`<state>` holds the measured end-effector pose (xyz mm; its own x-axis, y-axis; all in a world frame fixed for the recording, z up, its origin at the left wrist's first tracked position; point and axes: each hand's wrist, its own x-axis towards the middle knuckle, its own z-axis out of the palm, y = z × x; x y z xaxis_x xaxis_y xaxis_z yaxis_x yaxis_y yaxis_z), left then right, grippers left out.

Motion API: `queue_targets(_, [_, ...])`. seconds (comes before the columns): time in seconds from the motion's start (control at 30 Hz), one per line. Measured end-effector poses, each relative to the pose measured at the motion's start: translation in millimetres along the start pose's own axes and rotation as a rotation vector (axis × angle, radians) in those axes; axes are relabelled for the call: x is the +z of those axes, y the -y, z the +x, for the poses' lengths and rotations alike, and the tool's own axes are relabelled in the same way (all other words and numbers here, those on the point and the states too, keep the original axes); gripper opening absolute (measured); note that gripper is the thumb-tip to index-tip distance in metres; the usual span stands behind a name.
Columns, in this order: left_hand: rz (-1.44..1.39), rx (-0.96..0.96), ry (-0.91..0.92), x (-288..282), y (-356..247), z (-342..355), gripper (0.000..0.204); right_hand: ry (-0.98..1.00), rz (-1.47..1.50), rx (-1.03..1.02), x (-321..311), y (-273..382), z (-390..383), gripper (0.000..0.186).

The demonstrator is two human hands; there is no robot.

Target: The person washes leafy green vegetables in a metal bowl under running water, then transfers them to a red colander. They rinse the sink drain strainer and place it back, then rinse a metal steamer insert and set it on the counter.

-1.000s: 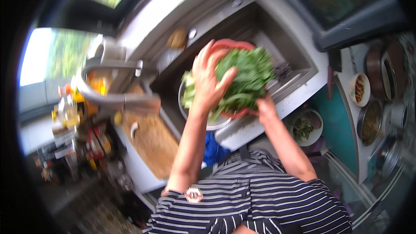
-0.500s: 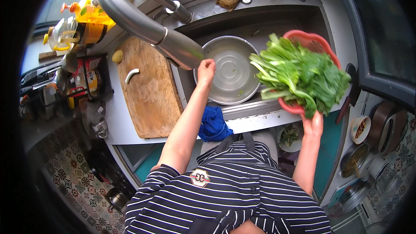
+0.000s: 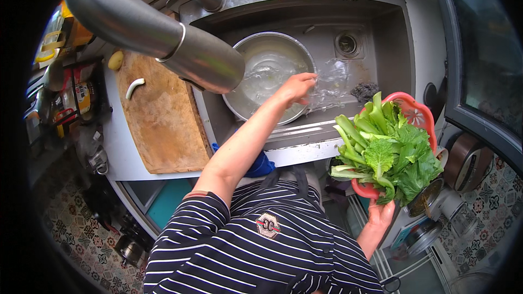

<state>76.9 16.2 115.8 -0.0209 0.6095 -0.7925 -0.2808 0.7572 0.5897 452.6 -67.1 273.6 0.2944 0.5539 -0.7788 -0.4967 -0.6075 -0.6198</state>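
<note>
My left hand [image 3: 298, 88] is over the right rim of a round metal basin [image 3: 236, 103] of water in the sink. Its fingers stretch out loosely past the rim and seem to hold nothing; whether they touch the rim I cannot tell. My right hand [image 3: 380, 212] grips a pink plastic basket [image 3: 426, 114] low on its near side, in front of the sink's right end. Leafy green vegetables [image 3: 389, 152] with pale cut stalks heap up in the basket and hide most of it. Water ripples in the basin and splashes on the sink floor [image 3: 381, 38] to its right.
A large grey faucet [image 3: 210, 60] arches over the basin's left side. Left of the sink lies a wooden cutting board [image 3: 158, 125] with a white curved piece [image 3: 134, 87]. A dark scrubber [image 3: 365, 91] rests near the drain [image 3: 347, 44]. A window frame [image 3: 479, 111] juts in at right.
The basket of greens has moved nearer to me, off the sink. My left hand has gone from beside the faucet head to the basin's right rim. The water is now churning and splashing.
</note>
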Motion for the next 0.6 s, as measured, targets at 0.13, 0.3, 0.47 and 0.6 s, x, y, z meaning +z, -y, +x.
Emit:
queue_targets(0.13, [0.305,0.177,-0.359,-82,73,39,0.026,-0.012,0.055,0.022,-1,-3,-1,0.028])
queue_targets(0.3, [-0.015,-0.159,-0.718,-144,178,102,0.027,-0.003,0.048,0.051,10,-4,-1,0.027])
queue_targets(0.47, [-0.463,0.159,0.069,-14,-30,7,0.033,-0.026,0.074,0.068,4,-9,3,0.027])
queue_targets(0.6, [-0.225,0.330,-0.217,-29,-38,16,0.034,0.050,0.061,0.035,18,-8,-2,0.031])
